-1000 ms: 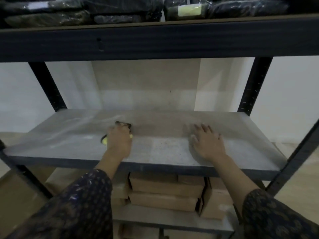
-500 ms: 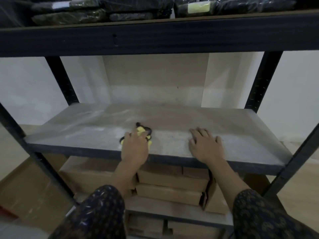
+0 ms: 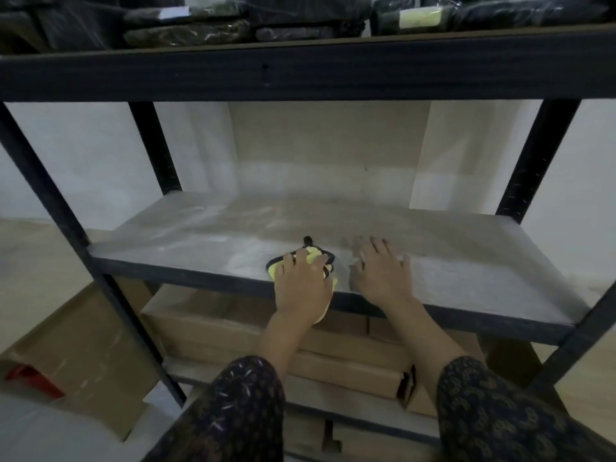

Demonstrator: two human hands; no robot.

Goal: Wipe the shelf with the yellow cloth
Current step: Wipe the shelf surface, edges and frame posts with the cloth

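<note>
A dusty grey shelf board [image 3: 466, 261] spans the middle of a black metal rack. My left hand [image 3: 301, 285] presses the yellow cloth [image 3: 311, 255], which has a black edge, onto the board at its front edge near the middle. Most of the cloth is hidden under the palm; yellow shows past the fingertips and at both sides. My right hand [image 3: 380, 275] lies flat on the board just to the right, fingers spread, holding nothing. The two hands are almost touching.
Black uprights [image 3: 156, 155] [image 3: 536, 161] and a dark crossbeam [image 3: 300, 71] frame the opening. Wrapped dark bundles [image 3: 186, 25] fill the shelf above. Cardboard boxes [image 3: 333, 358] sit on the lower shelf, and another carton [image 3: 76, 355] stands on the floor at left.
My left hand has slid the cloth rightward along the front of the board, closing in on the right hand. The view has shifted left, and the right hand stays planted.
</note>
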